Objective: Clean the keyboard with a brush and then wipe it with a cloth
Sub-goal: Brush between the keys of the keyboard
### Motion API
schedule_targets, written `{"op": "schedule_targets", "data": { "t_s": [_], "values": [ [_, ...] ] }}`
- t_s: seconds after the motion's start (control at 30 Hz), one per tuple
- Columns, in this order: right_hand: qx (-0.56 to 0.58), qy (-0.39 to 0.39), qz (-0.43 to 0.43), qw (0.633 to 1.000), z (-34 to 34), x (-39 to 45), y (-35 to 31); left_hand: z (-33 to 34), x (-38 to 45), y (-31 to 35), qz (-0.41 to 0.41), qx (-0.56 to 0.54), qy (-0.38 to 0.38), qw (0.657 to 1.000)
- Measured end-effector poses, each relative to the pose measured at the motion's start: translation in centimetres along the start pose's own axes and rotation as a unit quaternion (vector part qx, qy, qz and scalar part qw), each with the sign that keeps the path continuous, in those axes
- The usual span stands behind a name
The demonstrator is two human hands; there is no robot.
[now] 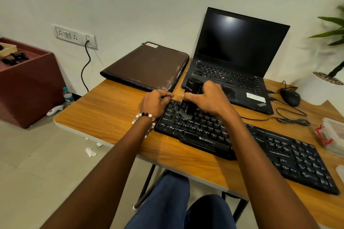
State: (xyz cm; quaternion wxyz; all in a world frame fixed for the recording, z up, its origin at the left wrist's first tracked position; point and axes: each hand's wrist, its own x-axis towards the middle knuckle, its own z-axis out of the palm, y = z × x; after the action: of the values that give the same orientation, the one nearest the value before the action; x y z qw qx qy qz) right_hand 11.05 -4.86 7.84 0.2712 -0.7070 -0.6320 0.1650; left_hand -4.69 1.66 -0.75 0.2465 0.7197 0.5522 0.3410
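- Our right hand (208, 98) grips a black cylindrical brush (190, 96), held upright with its dark bristles down on the upper left keys of the long black plastic keyboard (242, 141).
- Our left hand (156, 103), a beaded bracelet (143, 117) at the wrist, rests with fingers curled over the keyboard's far left corner.
- The keyboard lies slantwise on the wooden table (111, 109), near its front edge.
- Behind it stand an open black laptop (236, 57) and, to its left, a closed brown laptop (147, 65).
- A black mouse (290, 96) sits to the right of the open laptop.
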Motion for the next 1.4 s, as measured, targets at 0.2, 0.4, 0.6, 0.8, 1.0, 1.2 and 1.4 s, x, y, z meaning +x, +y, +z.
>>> {"op": "schedule_targets", "data": {
  "t_s": [0.2, 0.4, 0.6, 0.8, 1.0, 1.2, 1.4],
  "values": [
    [0.031, 0.033, -0.020, 0.999, 1.7, -0.8, 0.7, 0.1, 0.1, -0.3, 0.004, 0.002, 0.006, 1.000],
    [-0.070, -0.062, -0.048, 0.994, -1.6, -0.5, 0.3, 0.2, 0.2, -0.4, 0.001, -0.002, 0.004, 1.000],
    [0.006, -0.007, -0.048, 0.999, -0.4, -0.7, 0.4, 0.2, 0.1, -0.3, 0.005, 0.000, 0.006, 1.000],
    [-0.062, -0.074, -0.040, 0.995, -2.0, -1.3, 1.9, 0.3, 0.1, -0.4, -0.004, -0.009, 0.009, 1.000],
    [0.001, -0.063, -0.057, 0.996, -1.9, -1.3, 0.5, 0.2, 0.2, -0.4, 0.005, -0.001, 0.014, 1.000],
    [-0.018, -0.038, -0.021, 0.999, -1.7, -2.1, 1.9, 0.2, 0.2, -0.3, 0.000, -0.006, 0.015, 1.000],
    [-0.054, -0.076, -0.037, 0.995, -3.4, -1.8, 1.7, 0.1, 0.1, -0.2, -0.002, -0.006, 0.013, 1.000]
  ]
}}
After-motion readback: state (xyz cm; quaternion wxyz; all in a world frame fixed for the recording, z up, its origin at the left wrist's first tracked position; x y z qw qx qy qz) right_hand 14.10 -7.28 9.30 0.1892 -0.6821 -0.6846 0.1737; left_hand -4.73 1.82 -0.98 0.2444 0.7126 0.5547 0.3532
